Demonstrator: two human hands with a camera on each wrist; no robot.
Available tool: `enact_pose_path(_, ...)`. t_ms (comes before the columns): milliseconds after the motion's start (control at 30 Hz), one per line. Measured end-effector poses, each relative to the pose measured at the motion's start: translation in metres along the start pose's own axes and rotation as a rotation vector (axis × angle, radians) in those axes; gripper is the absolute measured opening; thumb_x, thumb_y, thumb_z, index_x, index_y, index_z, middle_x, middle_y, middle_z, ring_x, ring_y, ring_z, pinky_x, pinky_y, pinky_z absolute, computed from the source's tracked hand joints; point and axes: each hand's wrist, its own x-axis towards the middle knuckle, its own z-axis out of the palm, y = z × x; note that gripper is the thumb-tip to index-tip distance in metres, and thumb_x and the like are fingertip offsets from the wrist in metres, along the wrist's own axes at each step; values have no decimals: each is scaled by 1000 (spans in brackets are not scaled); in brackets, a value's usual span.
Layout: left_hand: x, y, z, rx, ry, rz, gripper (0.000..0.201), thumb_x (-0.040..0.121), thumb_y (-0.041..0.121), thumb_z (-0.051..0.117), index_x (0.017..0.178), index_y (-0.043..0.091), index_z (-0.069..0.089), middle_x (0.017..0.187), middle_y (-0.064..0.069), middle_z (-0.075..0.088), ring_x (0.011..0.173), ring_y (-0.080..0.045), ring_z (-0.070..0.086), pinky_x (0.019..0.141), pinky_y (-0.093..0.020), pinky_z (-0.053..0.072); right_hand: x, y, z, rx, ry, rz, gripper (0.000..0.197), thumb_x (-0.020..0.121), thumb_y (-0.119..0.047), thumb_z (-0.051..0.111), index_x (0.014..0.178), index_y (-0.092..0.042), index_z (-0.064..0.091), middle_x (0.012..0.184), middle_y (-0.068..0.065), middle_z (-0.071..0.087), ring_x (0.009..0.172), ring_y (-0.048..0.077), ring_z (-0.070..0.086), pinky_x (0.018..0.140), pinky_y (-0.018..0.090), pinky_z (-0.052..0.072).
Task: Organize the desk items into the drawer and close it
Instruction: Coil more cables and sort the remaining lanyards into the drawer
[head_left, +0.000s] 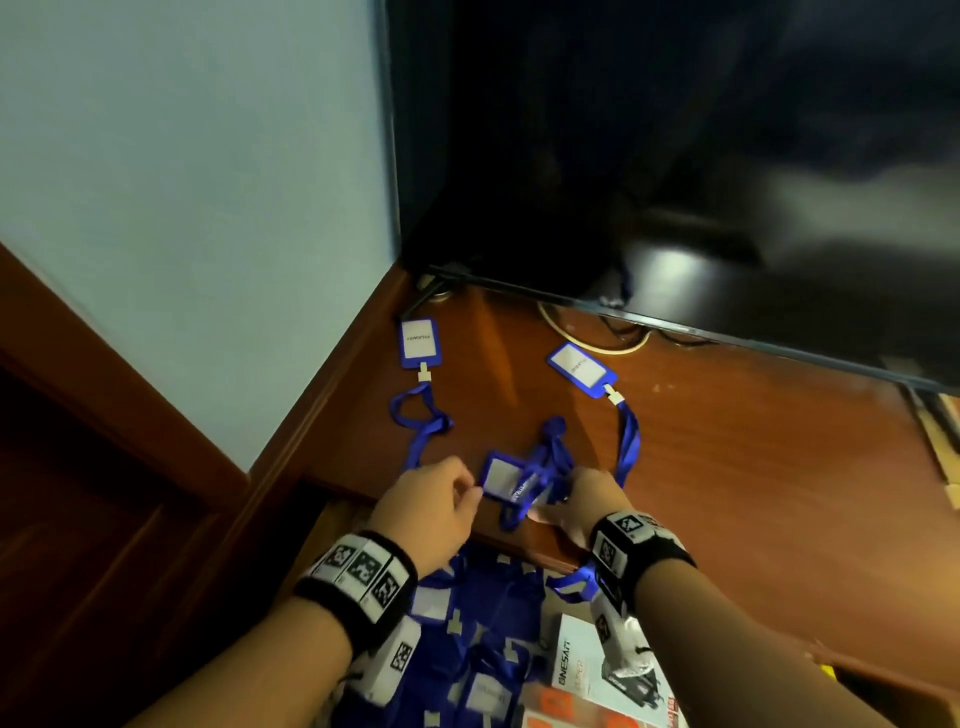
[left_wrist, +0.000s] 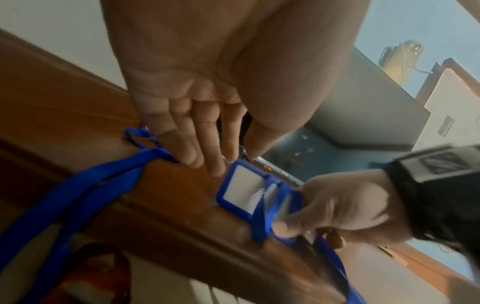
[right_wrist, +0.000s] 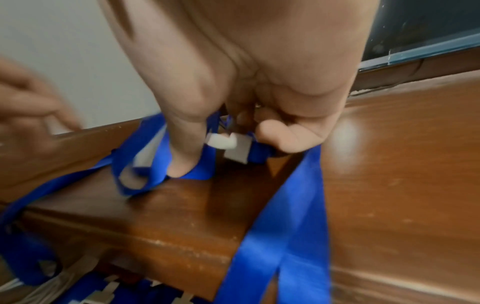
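Three blue badge holders with blue lanyards lie on the wooden desk (head_left: 727, 467). The near badge holder (head_left: 503, 477) (left_wrist: 241, 191) sits at the desk's front edge between my hands. My right hand (head_left: 582, 493) (right_wrist: 228, 152) grips its clip end and bunched lanyard, thumb pressing the ribbon. My left hand (head_left: 460, 488) (left_wrist: 228, 160) has nearly straight fingers, tips at the badge's left corner. Two more badge holders lie farther back, one at the left (head_left: 417, 343) and one at the right (head_left: 582, 370). Below the desk edge, the open drawer (head_left: 332, 525) holds several blue badges.
A dark monitor (head_left: 675, 182) stands at the back of the desk with cables under it. A white box (head_left: 576, 670) lies in the drawer's right part. A blue lanyard (right_wrist: 285, 226) hangs over the desk edge into the drawer. A wall bounds the left side.
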Motion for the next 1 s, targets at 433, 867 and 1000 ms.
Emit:
enact_pose_path(433,34,121,-69,-847,-271,189,29,109,26,48,128,15,68,124,-3,74,122,-17,65,117,-42,43,-131,-3,-160,288,409,-461,39,73,-30,87,92,-33,54,83,-10,69,74,5,65,65,26,55)
enact_pose_path(867,-16,230,-157,-874,158,585,16,102,33,65,102,22,77,93,-1,80,86,-16,75,78,-38,58,-208,-13,-247,574,1147,-452,51,74,-57,83,100,-23,55,95,-5,57,85,5,57,73,17,46)
enact_pose_path(1000,-36,243,-166,-781,162,604,22,107,36,53,106,22,70,96,2,78,88,-8,74,75,-27,59,-222,-27,-235,880,671,-597,38,88,-58,70,89,-20,68,81,5,75,73,20,71,70,44,58)
